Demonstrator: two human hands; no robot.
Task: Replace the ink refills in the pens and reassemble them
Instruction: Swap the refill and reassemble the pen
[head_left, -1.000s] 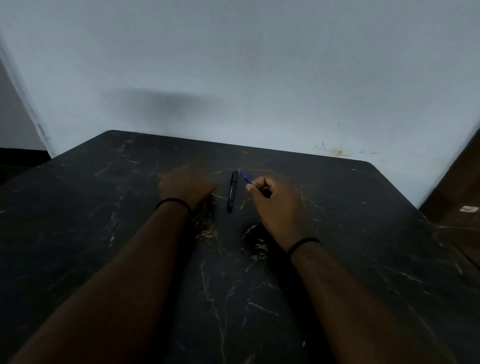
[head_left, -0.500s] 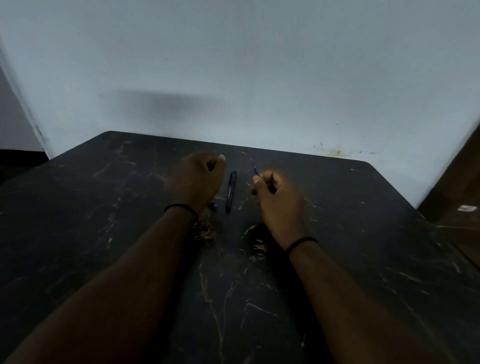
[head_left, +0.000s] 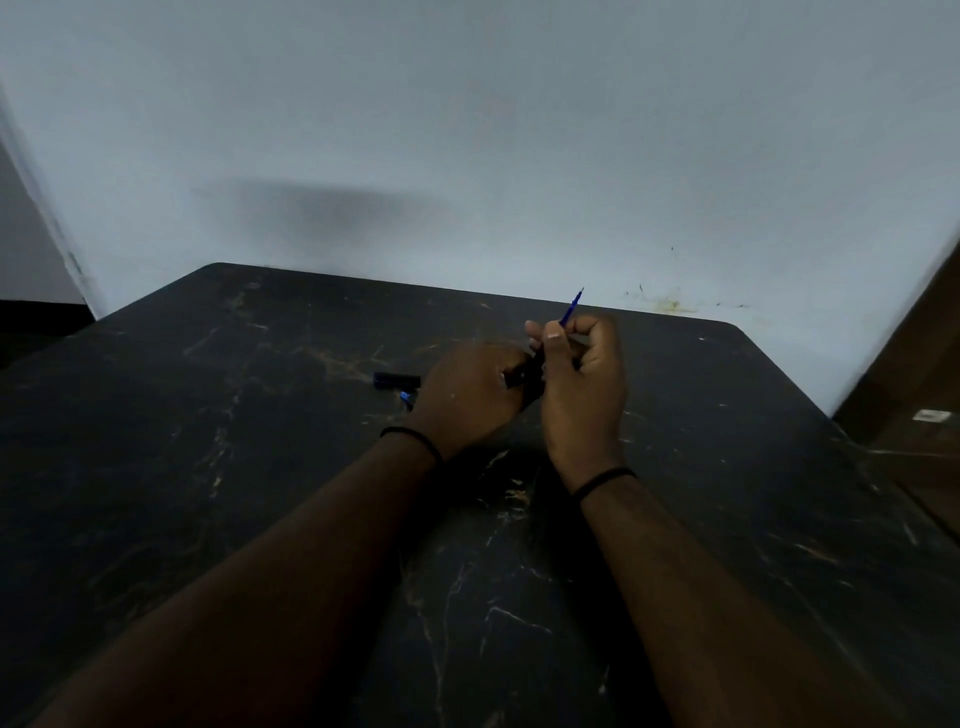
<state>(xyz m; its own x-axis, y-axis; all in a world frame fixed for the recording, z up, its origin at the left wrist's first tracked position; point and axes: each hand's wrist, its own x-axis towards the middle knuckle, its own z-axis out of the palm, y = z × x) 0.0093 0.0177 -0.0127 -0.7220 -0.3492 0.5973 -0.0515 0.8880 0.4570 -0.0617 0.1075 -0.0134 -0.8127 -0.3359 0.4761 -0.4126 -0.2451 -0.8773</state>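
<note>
**Ink refill held above the barrel, hands together over the tabletop**

Head view: the ink refill (head_left: 571, 306), a thin blue rod, sticks up and away to the right out of the right hand (head_left: 582, 384), whose grip is pinched on its lower part between thumb and curled fingers. Its long axis runs from that pinch up toward the far wall, tip uppermost. Just below and left of the pinch, the left hand (head_left: 472, 395) has its fingers curled round the black pen barrel (head_left: 519, 375); the barrel lies roughly crosswise, one end showing between the two hands. The hands touch or nearly touch, so the refill's hidden lower end seems close to the barrel, though whether it has entered cannot be told. The likely next move is lining up the two axes.

On the dark marbled tabletop (head_left: 260, 467), just left of the left hand, lie another black pen part (head_left: 396, 380) and a small blue piece (head_left: 406, 399). A pale wall (head_left: 467, 130) stands behind, with a yellowish stain low down at the right.
</note>
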